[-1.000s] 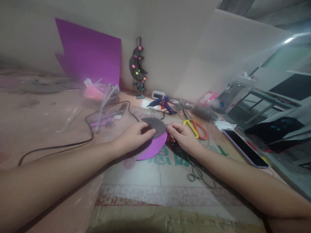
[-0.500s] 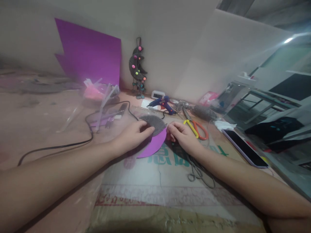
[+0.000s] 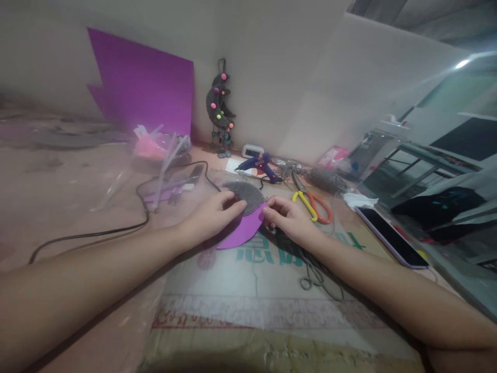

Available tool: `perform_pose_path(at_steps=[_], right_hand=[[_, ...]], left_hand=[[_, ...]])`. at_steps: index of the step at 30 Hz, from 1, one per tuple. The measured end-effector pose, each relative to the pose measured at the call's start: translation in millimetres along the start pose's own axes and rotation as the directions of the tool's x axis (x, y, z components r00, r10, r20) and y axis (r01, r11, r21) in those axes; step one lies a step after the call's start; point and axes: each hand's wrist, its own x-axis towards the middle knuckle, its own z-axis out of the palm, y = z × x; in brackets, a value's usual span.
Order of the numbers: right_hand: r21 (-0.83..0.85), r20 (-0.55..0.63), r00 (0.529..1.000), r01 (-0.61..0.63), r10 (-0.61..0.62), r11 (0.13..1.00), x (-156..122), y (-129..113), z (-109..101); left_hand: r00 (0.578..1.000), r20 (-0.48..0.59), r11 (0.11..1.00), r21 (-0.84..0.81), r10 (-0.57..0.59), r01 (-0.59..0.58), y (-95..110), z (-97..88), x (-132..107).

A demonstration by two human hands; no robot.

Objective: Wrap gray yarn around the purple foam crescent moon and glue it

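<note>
A purple crescent (image 3: 243, 231), its upper part wrapped in grey yarn (image 3: 248, 197), is held just above the board. My left hand (image 3: 223, 211) grips it at the inner side, thumb on top of the wrapped part and fingers partly hidden beneath. At the outer edge, where the yarn meets the bare purple, my right hand (image 3: 280, 213) is closed in a pinch; a strand of yarn seems to be between its fingertips, too fine to see clearly. Loose grey yarn (image 3: 316, 280) trails below my right wrist.
Scissors (image 3: 312, 206) with yellow and orange handles lie right of my right hand. Behind are a blue glue gun (image 3: 261, 167) and a small white clock (image 3: 252, 151). A phone (image 3: 392, 237) lies at right. A decorated moon hanging (image 3: 220, 106) and purple sheet (image 3: 147, 85) stand against the wall.
The crescent has turned slightly, its lower tip shifting up and left. My right hand has moved a little left and down along its edge. My left hand keeps its hold.
</note>
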Motion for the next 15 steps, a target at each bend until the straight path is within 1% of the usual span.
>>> perform_pose_path(at_steps=[7, 11, 15], right_hand=[[-0.110, 0.011, 1.000, 0.013, -0.011, 0.994, -1.8, -1.0, -1.8], [-0.131, 0.003, 1.000, 0.027, -0.027, 0.991, -2.8, -2.7, -1.4], [-0.143, -0.019, 0.998, 0.061, -0.064, 0.988, -2.4, -3.8, -1.7]], left_hand=[[0.995, 0.067, 0.995, 0.061, 0.070, -0.075, 1.6, -1.0, -0.4], [0.991, 0.103, 0.994, 0.055, 0.084, -0.090, 0.3, -1.2, 0.0], [0.984, 0.146, 0.984, 0.132, 0.103, -0.122, -1.4, -0.6, 0.8]])
